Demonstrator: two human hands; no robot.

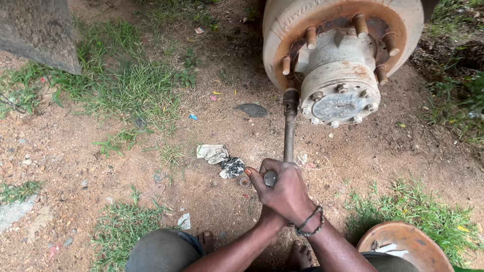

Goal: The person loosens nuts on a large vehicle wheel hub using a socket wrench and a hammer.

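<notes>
A long steel wrench bar [289, 133] runs from my hands up to a socket [291, 98] seated on a lower-left stud of a rusty wheel hub [340, 75]. Several bare threaded studs ring the hub's pale centre cap [342, 105]. My right hand [285, 191], with a dark bracelet at the wrist, wraps the near end of the bar, thumb pointing left. My left hand [268, 217] is tucked under it and mostly hidden, clasped on the same bar end. A small round nut [244, 182] lies on the dirt just left of my hands.
A crumpled pale rag [213, 152] and a dark scrap [232, 167] lie on the dirt left of the bar. A rusty round disc [403, 246] sits at lower right. My bare feet [205, 241] rest below. A large stone [38, 32] stands at upper left among grass patches.
</notes>
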